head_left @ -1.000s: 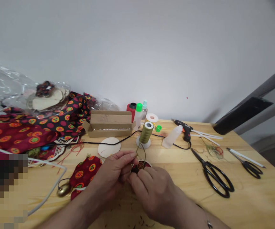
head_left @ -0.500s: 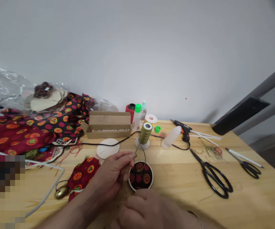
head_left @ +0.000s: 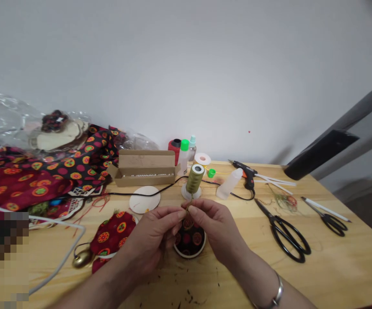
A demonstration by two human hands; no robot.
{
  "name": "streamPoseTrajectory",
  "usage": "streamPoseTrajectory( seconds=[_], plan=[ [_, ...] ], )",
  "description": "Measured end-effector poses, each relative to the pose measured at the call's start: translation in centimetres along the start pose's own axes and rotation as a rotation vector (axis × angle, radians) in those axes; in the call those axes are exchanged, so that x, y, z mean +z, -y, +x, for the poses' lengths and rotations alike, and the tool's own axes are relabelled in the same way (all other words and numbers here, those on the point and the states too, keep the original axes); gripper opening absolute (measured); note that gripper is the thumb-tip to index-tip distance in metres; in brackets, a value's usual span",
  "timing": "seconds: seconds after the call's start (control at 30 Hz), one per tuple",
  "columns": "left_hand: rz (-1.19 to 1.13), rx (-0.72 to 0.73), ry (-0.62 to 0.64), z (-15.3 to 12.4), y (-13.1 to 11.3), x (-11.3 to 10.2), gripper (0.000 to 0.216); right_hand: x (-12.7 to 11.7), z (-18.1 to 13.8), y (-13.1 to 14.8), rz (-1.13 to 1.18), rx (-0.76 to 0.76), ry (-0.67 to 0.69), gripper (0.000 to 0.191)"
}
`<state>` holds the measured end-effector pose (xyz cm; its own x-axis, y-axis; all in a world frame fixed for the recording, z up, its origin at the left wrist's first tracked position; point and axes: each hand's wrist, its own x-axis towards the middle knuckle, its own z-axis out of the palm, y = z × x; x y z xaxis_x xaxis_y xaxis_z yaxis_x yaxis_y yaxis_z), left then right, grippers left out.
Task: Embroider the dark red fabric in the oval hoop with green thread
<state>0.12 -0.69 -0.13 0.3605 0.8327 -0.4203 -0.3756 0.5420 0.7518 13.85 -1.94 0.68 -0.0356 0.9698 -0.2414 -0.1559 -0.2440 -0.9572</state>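
Here we are, both my hands meeting in the middle of the table: my left hand (head_left: 165, 225) pinches thumb against finger, and my right hand (head_left: 213, 223) does the same, fingertips almost touching, with the olive thread (head_left: 191, 198) caught between them. That thread runs short and nearly straight, its line going away from me to the olive spool (head_left: 195, 180) just beyond my fingers. And the spool stands on end, long axis up, its open core facing upward, the top leaning slightly right as I see it, the white base spreading below. Right under my fingers sits the patterned disc (head_left: 190, 245), round, so no long axis there, its dark printed face turned up to me and its pale rim curving along the near side; my fingers cover the far edge. Over to the right, the large scissors (head_left: 282, 231) lie slantwise, blade tips pointing away and left, handle loops towards me.
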Motion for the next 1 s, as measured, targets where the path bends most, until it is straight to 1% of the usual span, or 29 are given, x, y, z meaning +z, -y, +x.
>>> streamPoseTrajectory(
  seconds=[0.1, 0.17, 0.27, 0.33, 0.4, 0.5, 0.57, 0.67, 0.77, 0.9, 1.0],
  plan=[
    [0.022, -0.024, 0.041, 0.0, 0.3, 0.1, 0.01, 0.2, -0.2, 0.2, 0.043, -0.027, -0.04, 0.02],
    [0.059, -0.024, 0.056, 0.0, 0.5, 0.1, 0.011, 0.1, -0.1, 0.3, 0.049, -0.066, -0.061, 0.021],
    [0.094, -0.002, 0.028, 0.0, 0.5, 0.0, 0.013, 0.0, 0.1, 0.0, 0.059, -0.106, -0.063, 0.021],
    [0.106, 0.015, 0.006, 0.0, 0.5, -0.1, 0.014, -0.1, 0.3, -0.2, 0.083, -0.082, -0.01, 0.019],
    [0.111, 0.021, -0.016, 0.0, 0.4, -0.2, 0.016, -0.4, 0.4, -0.4, 0.121, -0.027, 0.067, 0.018],
    [0.108, 0.019, -0.048, 0.1, 0.0, -0.1, 0.017, -0.6, 0.5, -0.2, 0.173, 0.015, 0.163, 0.025],
    [0.092, 0.03, -0.042, 0.1, -0.3, 0.1, 0.014, -0.7, 0.4, 0.0, 0.166, 0.027, 0.206, 0.03],
    [0.097, 0.05, 0.007, 0.0, -0.6, 0.3, 0.013, -0.7, 0.3, 0.1, 0.098, 0.048, 0.246, 0.032],
    [0.1, 0.042, 0.02, -0.1, -0.4, 0.3, 0.012, -0.6, 0.3, 0.3, 0.04, 0.051, 0.191, 0.029],
    [0.114, 0.031, -0.03, 0.2, 0.2, -0.3, 0.015, -0.5, 0.2, 0.5, -0.043, 0.062, 0.108, 0.029],
    [0.162, 0.029, -0.064, 0.4, 0.3, -0.5, 0.019, -0.7, 0.2, 0.5, -0.096, 0.051, 0.076, 0.023]
  ],
)
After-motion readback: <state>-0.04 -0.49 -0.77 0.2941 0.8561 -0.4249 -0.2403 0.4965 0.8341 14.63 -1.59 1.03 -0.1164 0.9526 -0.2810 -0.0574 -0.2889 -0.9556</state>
